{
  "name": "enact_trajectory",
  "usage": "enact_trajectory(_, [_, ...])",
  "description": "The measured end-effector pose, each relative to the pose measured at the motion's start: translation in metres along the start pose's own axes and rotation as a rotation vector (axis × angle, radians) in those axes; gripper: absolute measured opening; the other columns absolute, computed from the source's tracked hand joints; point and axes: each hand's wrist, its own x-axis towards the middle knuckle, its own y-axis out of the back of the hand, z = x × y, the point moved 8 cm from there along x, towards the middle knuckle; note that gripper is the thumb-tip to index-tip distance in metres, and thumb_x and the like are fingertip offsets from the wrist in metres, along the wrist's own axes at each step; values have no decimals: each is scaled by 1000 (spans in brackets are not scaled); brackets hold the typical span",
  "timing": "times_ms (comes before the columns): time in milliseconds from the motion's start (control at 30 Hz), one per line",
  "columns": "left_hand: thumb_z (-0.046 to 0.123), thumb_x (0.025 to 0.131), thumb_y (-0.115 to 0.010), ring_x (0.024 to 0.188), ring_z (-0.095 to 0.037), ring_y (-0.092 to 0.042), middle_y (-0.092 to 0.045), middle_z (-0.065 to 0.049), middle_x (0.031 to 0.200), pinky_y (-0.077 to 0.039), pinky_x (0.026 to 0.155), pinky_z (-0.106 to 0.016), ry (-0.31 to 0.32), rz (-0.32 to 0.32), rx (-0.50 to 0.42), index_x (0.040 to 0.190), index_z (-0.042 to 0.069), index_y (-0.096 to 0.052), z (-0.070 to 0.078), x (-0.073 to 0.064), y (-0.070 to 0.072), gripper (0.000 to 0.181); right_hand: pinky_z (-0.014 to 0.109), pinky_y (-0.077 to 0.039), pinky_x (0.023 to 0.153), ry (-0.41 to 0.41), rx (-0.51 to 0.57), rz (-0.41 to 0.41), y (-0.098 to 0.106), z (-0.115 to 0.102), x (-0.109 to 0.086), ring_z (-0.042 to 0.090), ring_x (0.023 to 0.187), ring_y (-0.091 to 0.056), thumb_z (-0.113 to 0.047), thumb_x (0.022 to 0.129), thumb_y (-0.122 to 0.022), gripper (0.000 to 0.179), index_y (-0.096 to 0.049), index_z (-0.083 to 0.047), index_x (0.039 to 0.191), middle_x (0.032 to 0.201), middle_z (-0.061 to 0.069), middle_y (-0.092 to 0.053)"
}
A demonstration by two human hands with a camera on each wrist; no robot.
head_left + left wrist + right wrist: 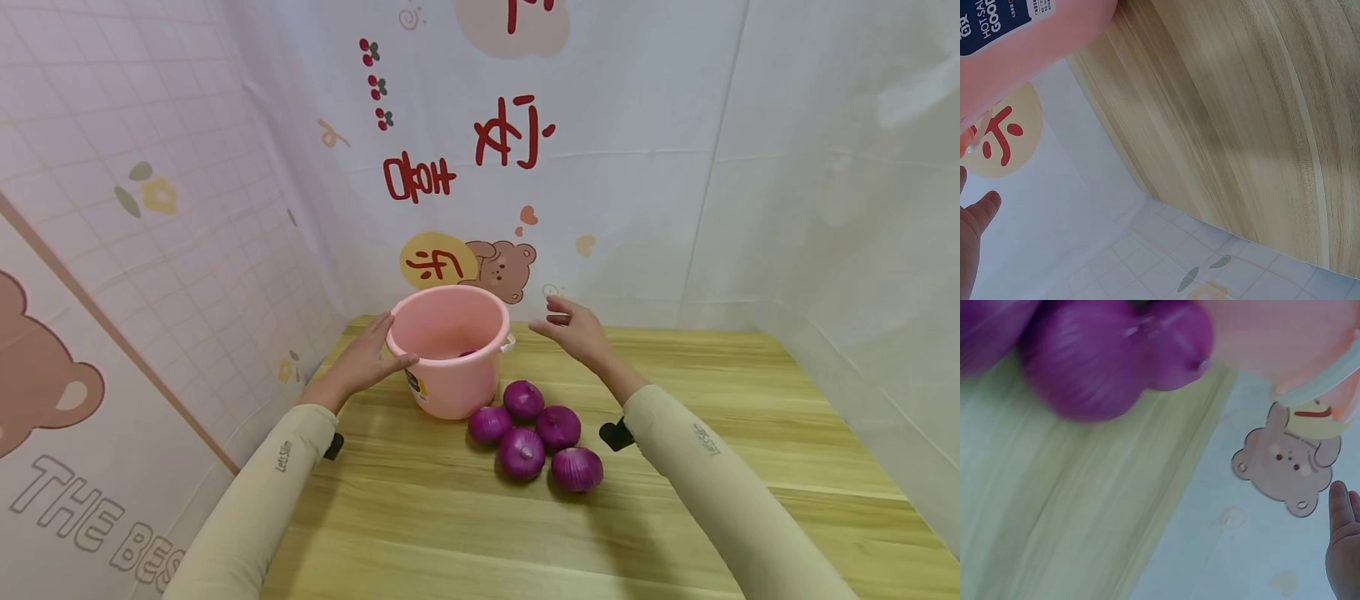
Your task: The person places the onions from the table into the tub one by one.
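Note:
A pink plastic bucket [450,387] stands upright at the back left of the wooden table. My left hand [367,357] rests against its left rim, with the fingers at the side and the thumb at the front. Inside the bucket, a sliver of a purple onion [467,353] shows above the near rim. Several purple onions [522,454] sit in a cluster in front of the bucket, and the right wrist view shows part of an onion [1079,362] up close. To the right of the bucket, my right hand [576,332] is in the air, holding nothing, fingers loosely bent.
The wooden table [712,467] runs up to a white printed cloth wall [637,192] at the back. Another printed cloth [187,250] rises along the left side. A pale handle [1329,375] hangs on the bucket's right side.

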Motion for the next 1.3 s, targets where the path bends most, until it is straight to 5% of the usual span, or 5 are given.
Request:
enact_trajectory(467, [74, 71, -49, 135, -30, -12, -5, -4, 151, -21, 102, -54, 27, -18, -1, 147, 13, -8, -3, 0, 0, 105, 44, -43, 90, -24, -22, -155, 5, 50, -38, 29, 119, -45, -45, 79, -66, 73, -38, -12, 138, 136, 10, -42])
enact_trajectory(1300, [73, 73, -49, 135, -30, -12, -4, -4, 151, -21, 102, -56, 27, -16, 5, 147, 13, -8, -1, -2, 1, 104, 37, -45, 88, -95, -38, -249, 12, 103, -129, 28, 115, -49, -37, 82, -66, 62, -44, -10, 133, 131, 10, -48])
